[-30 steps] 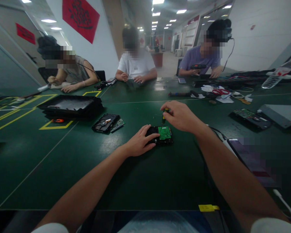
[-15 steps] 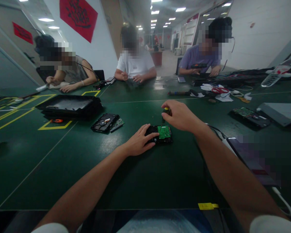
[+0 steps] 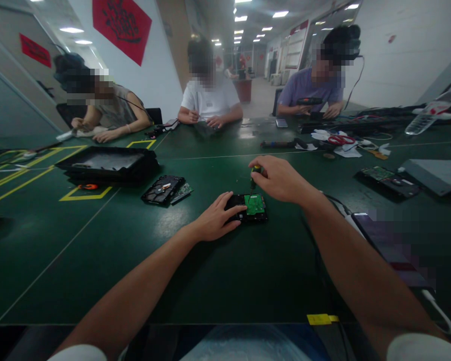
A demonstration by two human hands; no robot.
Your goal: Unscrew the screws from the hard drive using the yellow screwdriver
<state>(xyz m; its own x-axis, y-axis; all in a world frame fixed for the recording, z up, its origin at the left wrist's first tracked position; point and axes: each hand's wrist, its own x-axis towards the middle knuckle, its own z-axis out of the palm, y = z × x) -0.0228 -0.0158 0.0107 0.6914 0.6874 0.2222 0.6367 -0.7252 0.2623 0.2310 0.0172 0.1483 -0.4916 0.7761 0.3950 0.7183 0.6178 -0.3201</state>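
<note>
On the green table a hard drive (image 3: 263,217) lies with its green circuit board (image 3: 254,204) facing up. My left hand (image 3: 218,218) steadies the drive from its left end, fingers spread across it, the thumb along the near edge and the index finger reaching the board. Part of the drive is hidden beneath this hand. Above the board, my right hand (image 3: 276,178) is closed around the yellow and dark handle of a screwdriver (image 3: 256,173). The screwdriver stands nearly upright, its thin shaft reaching down to the board; whether the tip sits in a screw I cannot tell.
Left of the drive lie another hard drive (image 3: 162,189) and a loose circuit board (image 3: 182,192), with black trays (image 3: 108,168) beyond. A phone (image 3: 387,245), a third drive (image 3: 389,181) and a grey box (image 3: 436,176) are at right. Three people sit across the table.
My right hand has shifted and turned slightly, showing more of the screwdriver's handle. The left hand and the hard drive stay put.
</note>
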